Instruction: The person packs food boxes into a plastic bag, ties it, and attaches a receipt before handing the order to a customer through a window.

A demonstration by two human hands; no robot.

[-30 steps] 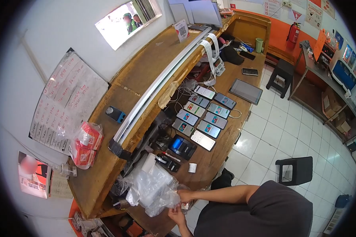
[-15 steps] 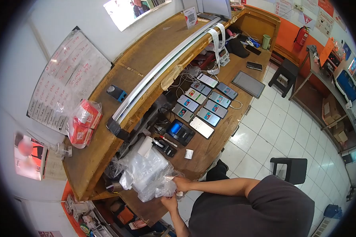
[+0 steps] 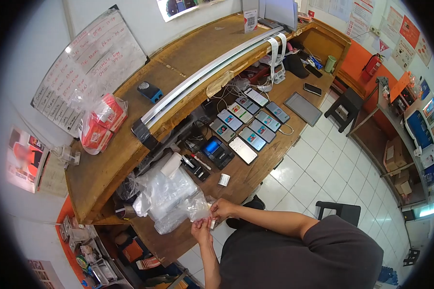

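At the near edge of the wooden desk, my left hand (image 3: 202, 230) and my right hand (image 3: 223, 208) are close together. Both pinch the gathered end of a clear plastic bag (image 3: 197, 204). A small whitish slip (image 3: 212, 223) shows between the hands, partly covered by the fingers. Behind the bag lies a pile of clear plastic packaging (image 3: 166, 192). A small white label or paper (image 3: 223, 179) rests on the desk beyond my right hand.
Past the hands stand a black-and-blue printer (image 3: 218, 152) and several phones (image 3: 243, 150) in rows with cables, then a tablet (image 3: 303, 109). A raised wooden counter (image 3: 106, 185) runs along the left. A black stool (image 3: 340, 212) stands on the tiled floor.
The view has shifted, so the desk and phones appear moved slightly. My hands have come closer together at the bag's end, with my right hand's fingertips now showing more clearly.
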